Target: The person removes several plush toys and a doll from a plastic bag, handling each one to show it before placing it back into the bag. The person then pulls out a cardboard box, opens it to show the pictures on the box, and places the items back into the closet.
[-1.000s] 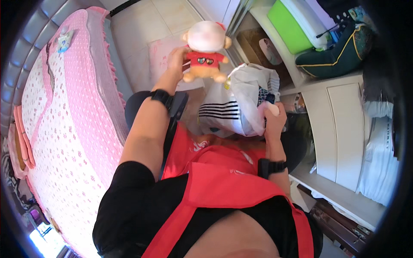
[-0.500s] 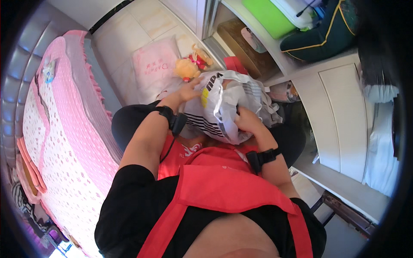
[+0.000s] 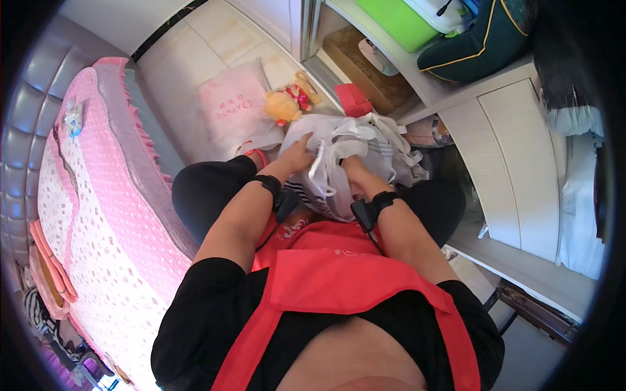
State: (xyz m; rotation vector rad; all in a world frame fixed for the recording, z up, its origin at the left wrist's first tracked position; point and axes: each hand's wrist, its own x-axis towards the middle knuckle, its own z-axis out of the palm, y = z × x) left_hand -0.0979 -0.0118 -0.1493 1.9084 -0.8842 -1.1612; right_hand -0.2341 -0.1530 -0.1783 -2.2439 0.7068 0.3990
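Between my knees stands a crumpled white plastic bag (image 3: 326, 133) with looped handles and dark stripes on its lower side. My left hand (image 3: 297, 158) lies on the bag's left side with its fingers stretched out. My right hand (image 3: 355, 173) reaches into the top of the bag, past its folds, which hide the fingertips and anything they might touch. Just beyond my left hand, on the floor, an orange plush toy (image 3: 282, 105) rests against the bag, with a small red-dressed doll (image 3: 301, 96) behind it.
A pale pink package (image 3: 231, 107) lies on the tiles ahead. The bed (image 3: 111, 195) with its pink cover runs along my left. On the right are an open cabinet with a red box (image 3: 353, 100), a brown box (image 3: 365, 65), a green bin (image 3: 398, 23) and pale drawers (image 3: 495, 169).
My right hand has moved left and deeper into the bag's opening. My left hand has shifted slightly right and down along the bag, whose upper part has folded over, covering its printed front.
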